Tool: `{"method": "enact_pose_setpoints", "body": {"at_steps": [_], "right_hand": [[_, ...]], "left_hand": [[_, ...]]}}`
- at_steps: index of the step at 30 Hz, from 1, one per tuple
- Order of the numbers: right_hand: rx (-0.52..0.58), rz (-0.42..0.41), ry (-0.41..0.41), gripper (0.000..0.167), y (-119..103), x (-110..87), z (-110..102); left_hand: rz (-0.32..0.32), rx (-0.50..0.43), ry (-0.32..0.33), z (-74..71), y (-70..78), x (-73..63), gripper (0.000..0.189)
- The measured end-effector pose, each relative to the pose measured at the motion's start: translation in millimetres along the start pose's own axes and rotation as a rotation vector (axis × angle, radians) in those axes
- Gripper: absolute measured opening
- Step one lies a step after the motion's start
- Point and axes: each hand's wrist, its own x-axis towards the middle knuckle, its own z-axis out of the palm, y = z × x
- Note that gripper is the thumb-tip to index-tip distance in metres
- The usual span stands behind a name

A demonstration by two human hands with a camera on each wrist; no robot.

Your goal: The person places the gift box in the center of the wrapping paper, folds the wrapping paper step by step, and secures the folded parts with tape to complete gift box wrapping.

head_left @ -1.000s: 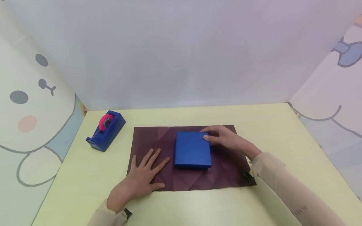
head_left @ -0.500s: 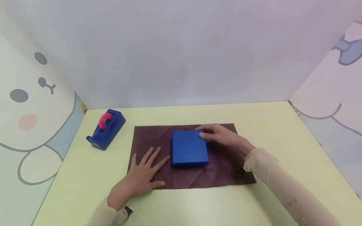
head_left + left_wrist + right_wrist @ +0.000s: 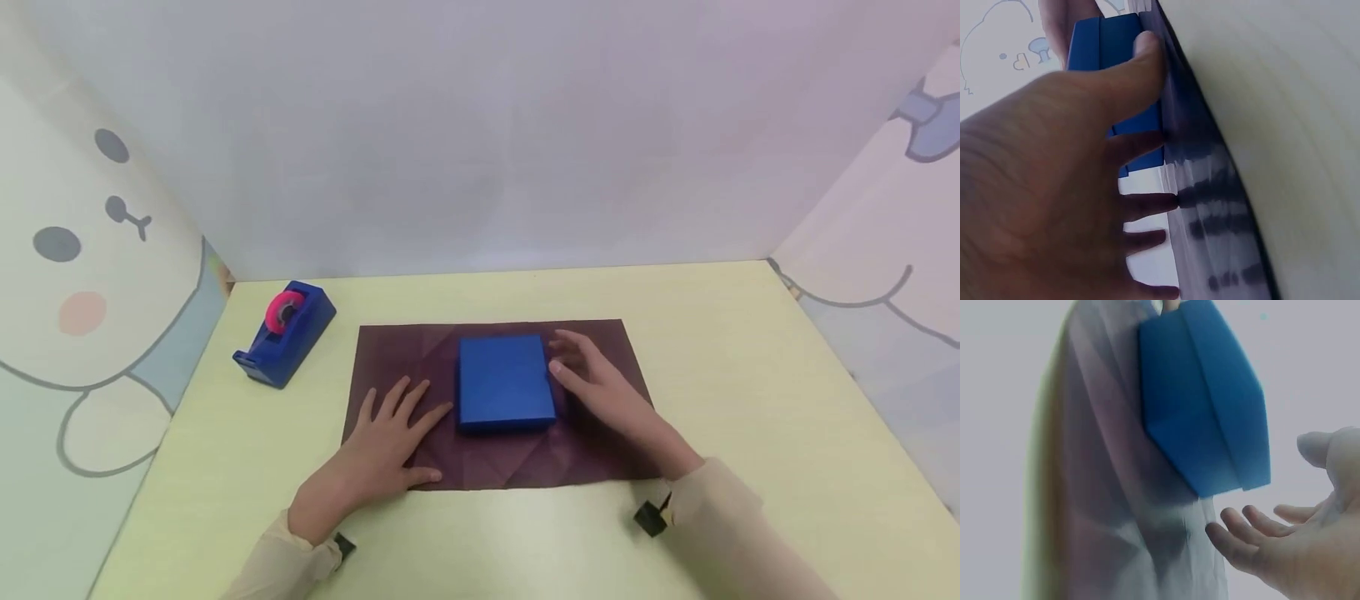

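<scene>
A blue lidded box (image 3: pixel 506 381) lies on a creased dark purple sheet (image 3: pixel 495 467), a little right of the sheet's middle. My left hand (image 3: pixel 378 454) rests with spread fingers on the sheet's left part, its fingertips just short of the box. In the left wrist view those fingers press on the sheet beside the box (image 3: pixel 1119 44). My right hand (image 3: pixel 603 387) stands at the box's right side, fingers relaxed and holding nothing. The right wrist view shows a gap between my right hand (image 3: pixel 1297 531) and the box (image 3: pixel 1210 406).
A blue tape dispenser (image 3: pixel 288 337) with a pink roll (image 3: pixel 274 321) stands at the left back of the pale yellow table (image 3: pixel 712 358). White panels (image 3: pixel 487 150) enclose the back and sides, the side ones printed with cartoon figures.
The box slid left on the sheet under my right hand, which then let go and drew back to the right. My left hand has stayed on the sheet.
</scene>
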Motion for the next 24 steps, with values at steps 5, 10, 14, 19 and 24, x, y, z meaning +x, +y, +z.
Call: {"method": "enact_pose_setpoints", "body": {"at_steps": [5, 10, 14, 19, 24], "right_hand": [[-0.015, 0.005, -0.038, 0.081, 0.0, -18.9, 13.9], [-0.06, 0.014, -0.048, 0.09, 1.4, -25.6, 18.8], [-0.075, 0.039, -0.035, 0.088, 1.7, -27.8, 19.9], [-0.074, 0.058, -0.026, 0.085, 0.7, -27.8, 21.8], [-0.079, 0.059, -0.021, 0.083, -0.6, -26.8, 25.0]], "left_hand": [[0.004, 0.036, 0.152, 0.3, 2.4, 6.7, 0.06], [-0.016, -0.11, 0.141, 2.7, 12.0, 18.7, 0.059], [-0.052, -0.184, 0.081, 5.0, 17.5, 22.5, 0.057], [-0.046, -0.181, 0.075, 4.1, 21.1, 23.0, 0.052], [-0.04, -0.155, 0.08, 2.4, 22.4, 21.3, 0.049]]}}
